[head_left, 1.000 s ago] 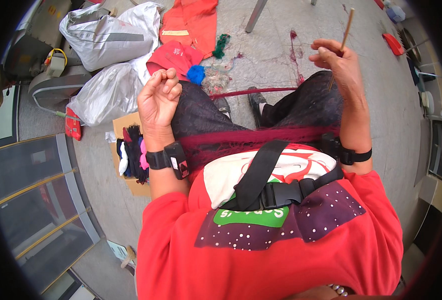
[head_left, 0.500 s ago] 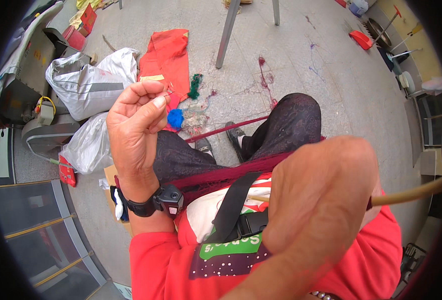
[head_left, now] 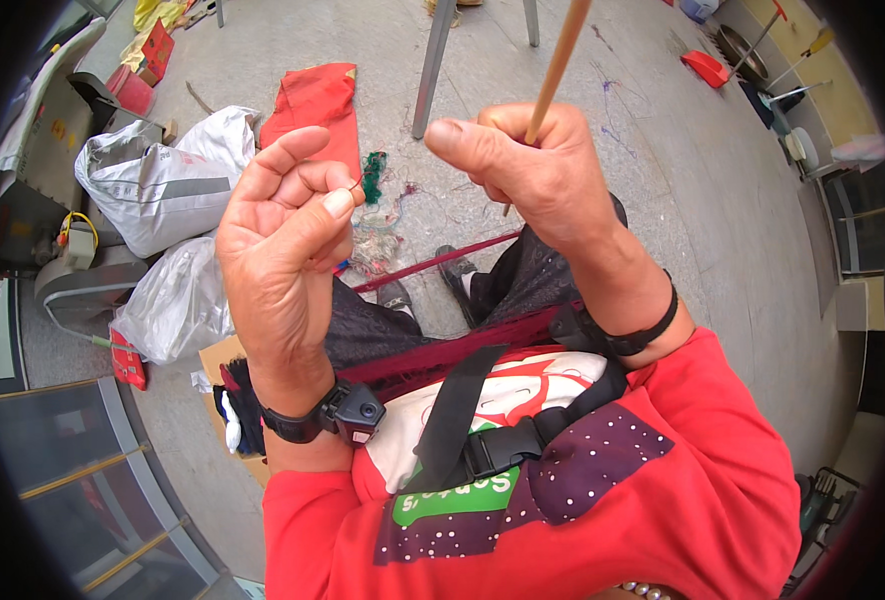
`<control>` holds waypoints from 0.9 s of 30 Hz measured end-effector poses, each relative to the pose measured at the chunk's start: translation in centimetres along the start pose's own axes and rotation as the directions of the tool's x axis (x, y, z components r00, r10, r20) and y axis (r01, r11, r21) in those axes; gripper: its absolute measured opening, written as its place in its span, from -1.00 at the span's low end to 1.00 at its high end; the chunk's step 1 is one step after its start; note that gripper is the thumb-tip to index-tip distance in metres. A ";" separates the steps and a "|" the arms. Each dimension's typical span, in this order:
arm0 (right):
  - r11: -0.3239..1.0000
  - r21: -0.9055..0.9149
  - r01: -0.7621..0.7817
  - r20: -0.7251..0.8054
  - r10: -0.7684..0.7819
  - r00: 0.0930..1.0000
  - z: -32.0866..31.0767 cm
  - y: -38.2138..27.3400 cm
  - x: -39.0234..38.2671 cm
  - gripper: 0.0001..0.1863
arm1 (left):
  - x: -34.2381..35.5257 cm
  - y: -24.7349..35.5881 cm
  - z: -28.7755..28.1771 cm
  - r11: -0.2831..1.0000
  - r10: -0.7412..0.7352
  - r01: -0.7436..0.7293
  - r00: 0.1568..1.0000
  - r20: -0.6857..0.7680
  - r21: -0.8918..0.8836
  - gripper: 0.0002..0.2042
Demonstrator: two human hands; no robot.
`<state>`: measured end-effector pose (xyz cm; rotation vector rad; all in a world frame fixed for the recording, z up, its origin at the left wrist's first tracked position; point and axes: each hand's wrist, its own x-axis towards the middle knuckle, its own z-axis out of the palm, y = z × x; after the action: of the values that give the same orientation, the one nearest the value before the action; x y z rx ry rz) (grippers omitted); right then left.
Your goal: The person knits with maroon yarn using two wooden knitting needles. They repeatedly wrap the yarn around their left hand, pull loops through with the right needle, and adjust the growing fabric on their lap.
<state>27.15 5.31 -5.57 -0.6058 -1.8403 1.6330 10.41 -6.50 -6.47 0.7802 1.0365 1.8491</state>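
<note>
My left hand is raised with its palm toward me, its thumb and index finger pinched on a thin dark red thread; the other fingers are loosely curled. To the right, my right hand is closed in a fist around a slim wooden stick, thumb sticking out leftward. The stick tilts up and away, and its lower tip shows beneath the fist. A dark red yarn skein stretches across my lap, with a narrower strand passing in front of my knees. Where the thread runs between the hands is too fine to make out.
White sacks and a clear plastic bag lie on the left. Ahead are a red cloth, a green yarn tangle, pale yarn scraps and metal legs. A red dustpan lies far right.
My right hand has swung from close over my chest up and forward, and the stick has turned from pointing right to slanting upward. The left hand keeps its pinch in nearly the same place.
</note>
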 end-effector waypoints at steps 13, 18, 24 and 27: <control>0.940 0.335 -0.068 0.176 0.008 0.984 3.1 2.2 -0.3 -0.60 | 0.2 -1.2 -0.4 0.983 -0.089 0.100 0.993 0.076 -0.154 -0.56; 0.937 0.350 -0.014 0.139 -0.037 0.990 3.7 2.4 -0.2 -0.68 | 0.0 -1.6 -0.3 0.975 -0.125 0.136 0.990 0.073 -0.174 -0.57; 0.954 0.296 0.038 0.023 -0.047 0.999 3.3 3.0 -0.2 -0.83 | -0.2 -2.1 -0.3 0.982 -0.164 0.170 0.984 0.076 -0.078 -0.70; 0.962 0.264 0.070 -0.037 -0.063 0.997 3.3 3.3 -0.2 -0.87 | -0.6 -2.5 -0.3 0.986 -0.162 0.158 0.985 0.066 0.060 -0.85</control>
<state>24.81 3.32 -9.09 -0.4425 -1.5684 1.7766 11.32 -6.39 -8.88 0.7660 1.0765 1.6522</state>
